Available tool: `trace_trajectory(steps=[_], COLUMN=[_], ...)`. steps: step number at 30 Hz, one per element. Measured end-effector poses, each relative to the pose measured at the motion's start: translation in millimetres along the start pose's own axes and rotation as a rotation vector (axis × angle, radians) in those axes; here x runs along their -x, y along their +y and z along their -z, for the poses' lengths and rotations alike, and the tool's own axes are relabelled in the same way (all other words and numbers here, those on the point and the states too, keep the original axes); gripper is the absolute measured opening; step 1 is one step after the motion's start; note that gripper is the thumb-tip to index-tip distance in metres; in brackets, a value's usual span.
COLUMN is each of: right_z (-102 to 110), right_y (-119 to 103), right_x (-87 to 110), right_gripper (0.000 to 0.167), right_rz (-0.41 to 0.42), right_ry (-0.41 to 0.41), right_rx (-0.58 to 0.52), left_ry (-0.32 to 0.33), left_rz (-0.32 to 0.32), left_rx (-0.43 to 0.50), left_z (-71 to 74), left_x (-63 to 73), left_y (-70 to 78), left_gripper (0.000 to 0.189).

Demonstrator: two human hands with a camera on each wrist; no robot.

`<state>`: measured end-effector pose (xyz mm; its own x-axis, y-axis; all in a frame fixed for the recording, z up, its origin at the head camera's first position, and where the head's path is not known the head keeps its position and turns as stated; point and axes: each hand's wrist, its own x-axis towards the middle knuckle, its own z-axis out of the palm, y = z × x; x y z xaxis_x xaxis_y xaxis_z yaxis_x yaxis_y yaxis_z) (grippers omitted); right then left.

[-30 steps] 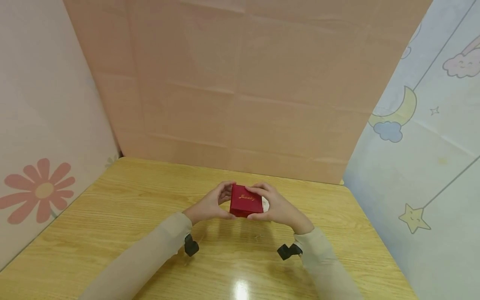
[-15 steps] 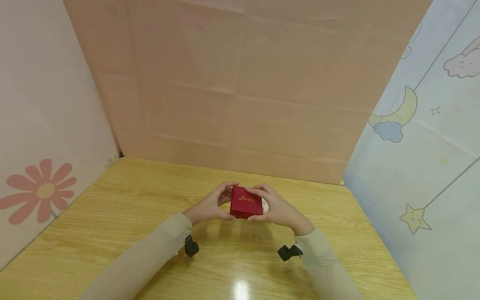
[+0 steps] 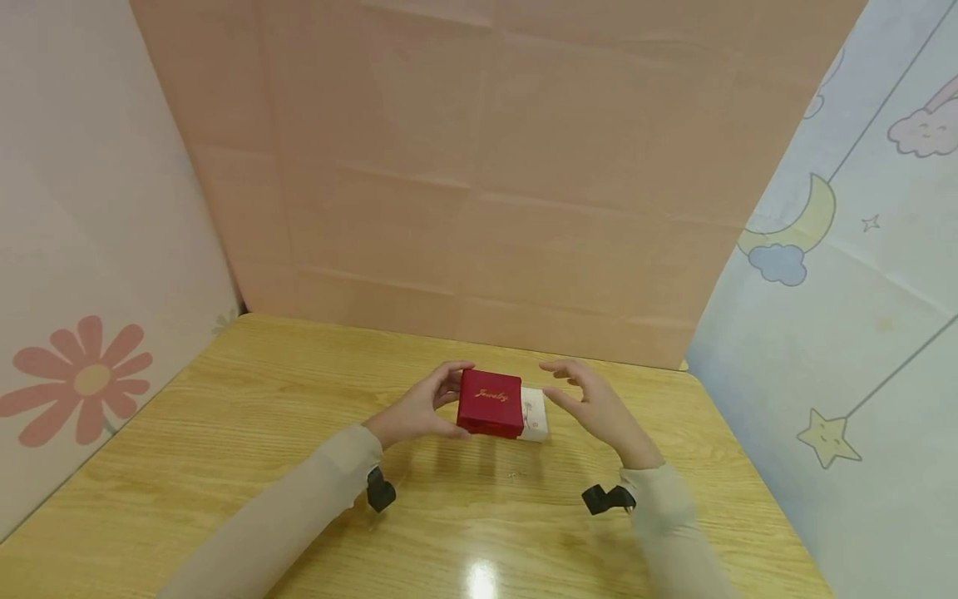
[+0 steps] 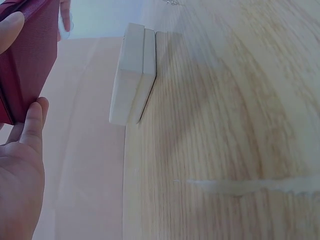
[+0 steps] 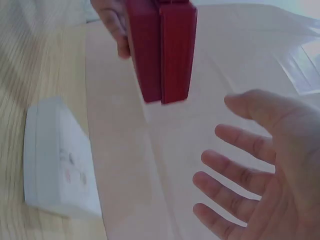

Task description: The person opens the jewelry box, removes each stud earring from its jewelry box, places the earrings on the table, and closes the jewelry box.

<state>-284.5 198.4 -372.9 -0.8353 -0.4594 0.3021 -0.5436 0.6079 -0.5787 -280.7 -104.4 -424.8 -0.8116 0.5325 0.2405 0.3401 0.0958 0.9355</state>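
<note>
A red jewelry box [image 3: 490,404] with gold lettering on its lid is held up over the table by my left hand [image 3: 422,405], thumb at the near side and fingers at the far side. Its lid is down in the right wrist view, where a seam runs along the red box [image 5: 162,55]. My right hand [image 3: 599,409] is off to the right of it, fingers spread and nothing in them. Below and behind the red box, a white box [image 3: 534,414] with a faint printed drawing sits on the table, partly hidden in the head view.
The wooden table [image 3: 299,366] meets a peach cloth [image 3: 464,166] at its back edge. Patterned white cloths hang at the left and right [image 3: 823,333]. A small mark or bit [image 3: 513,475] shows on the tabletop in front of the boxes.
My right hand has let go of the red jewelry box and moved away to the right, uncovering more of the white box. The left hand keeps its hold, almost unmoved.
</note>
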Motion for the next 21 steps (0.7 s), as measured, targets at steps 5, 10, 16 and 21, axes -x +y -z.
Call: trace_trajectory(steps=[5,10,16,21], right_z=[3.1,2.8,0.9,0.5], right_y=[21.3,37.5,48.7,52.0], right_x=[7.3,16.0,22.0,24.7], right_gripper=[0.032,0.031,0.03,0.03], right_rz=[-0.083,-0.217,-0.286,-0.296], right_ry=[0.032,0.01,-0.02,-0.017], right_rx=[0.015,0.06,0.092,0.074], left_ry=[-0.003,0.002,0.019,0.043], left_rz=[0.0,0.006,-0.011,0.007], left_rx=[-0.009,0.0,-0.017,-0.055], left_z=[0.2,0.9,6.8,18.1], left_x=[0.1,0.4,0.5,-1.2], left_y=[-0.1,-0.5,-2.6,-9.3], left_gripper=[0.093,0.092,0.092,0.092])
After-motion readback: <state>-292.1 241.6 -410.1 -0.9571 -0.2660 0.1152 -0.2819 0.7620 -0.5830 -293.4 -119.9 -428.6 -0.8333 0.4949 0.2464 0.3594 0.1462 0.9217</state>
